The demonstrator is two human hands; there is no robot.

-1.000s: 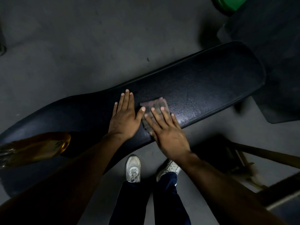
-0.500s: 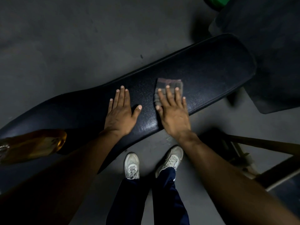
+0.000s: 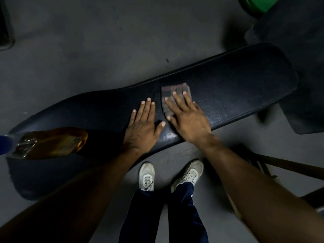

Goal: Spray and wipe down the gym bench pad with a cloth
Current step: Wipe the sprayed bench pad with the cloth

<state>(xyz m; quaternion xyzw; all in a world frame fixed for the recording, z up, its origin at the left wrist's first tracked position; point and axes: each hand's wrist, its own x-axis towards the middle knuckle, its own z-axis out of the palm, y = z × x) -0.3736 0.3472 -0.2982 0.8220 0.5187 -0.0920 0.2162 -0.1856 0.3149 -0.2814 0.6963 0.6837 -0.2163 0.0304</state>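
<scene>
A long black bench pad [image 3: 236,85] runs diagonally from lower left to upper right. My right hand [image 3: 188,118] lies flat on a folded grey-brown cloth [image 3: 172,92], pressing it onto the middle of the pad. My left hand [image 3: 142,128] rests flat, fingers spread, on the pad just left of the cloth, holding nothing. A clear bottle of amber liquid [image 3: 52,142] with a blue top lies on the pad's left end.
Grey concrete floor surrounds the bench. My two feet in light sneakers [image 3: 147,176] stand at its near side. A dark mat [image 3: 306,102] and a green object [image 3: 257,3] lie at the upper right; dark frame bars [image 3: 289,165] sit at the right.
My right hand and the cloth slid up the pad toward the far edge, then swung slightly back toward the left hand. The left hand stayed planted.
</scene>
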